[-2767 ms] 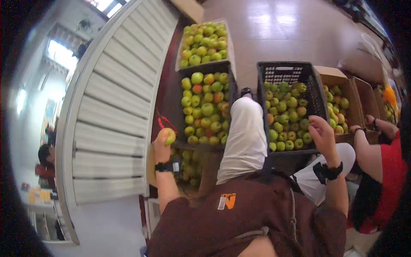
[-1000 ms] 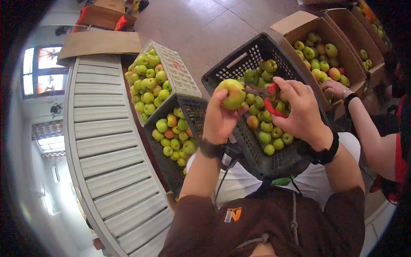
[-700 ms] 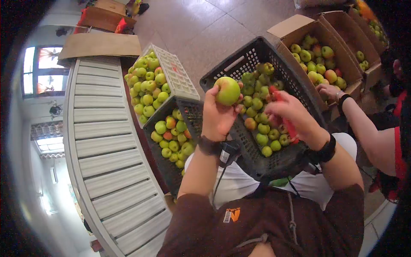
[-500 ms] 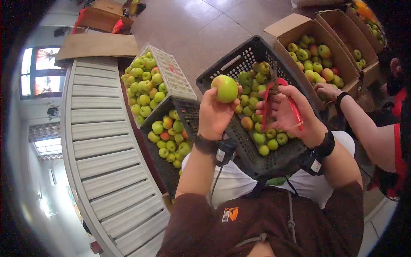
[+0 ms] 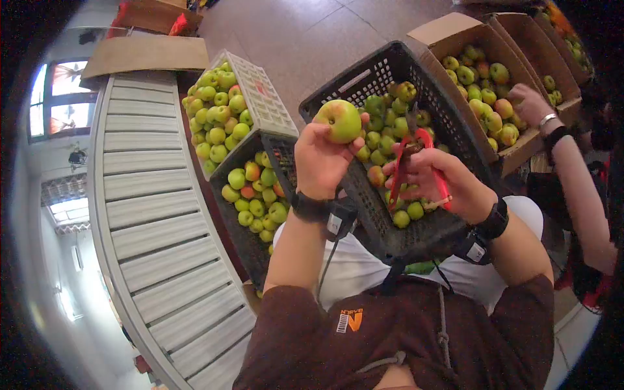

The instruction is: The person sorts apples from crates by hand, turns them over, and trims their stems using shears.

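My left hand (image 5: 323,159) is closed around a large green apple (image 5: 342,121), whose dark stem hollow faces up and to the left. In my right hand (image 5: 452,179) lies a pair of red-handled pruning shears (image 5: 398,170), their blades pointing away from me and their handles spread. Both hands are above a black plastic crate (image 5: 396,250) that stands in front of my knees. Inside it are many green apples (image 5: 383,140), some with a reddish blush. The shears and the held apple are apart.
To the left, a black crate (image 5: 284,156) and a white crate (image 5: 270,107) hold apples beside a slatted grey bench (image 5: 153,224). Cardboard boxes (image 5: 448,32) with apples stand at the right. A co-worker's hand (image 5: 532,104) reaches over the nearest box.
The apple in my left hand has turned, bringing its stem hollow into view. The shears have tilted and shifted slightly. The co-worker's hand has moved up and away over the box.
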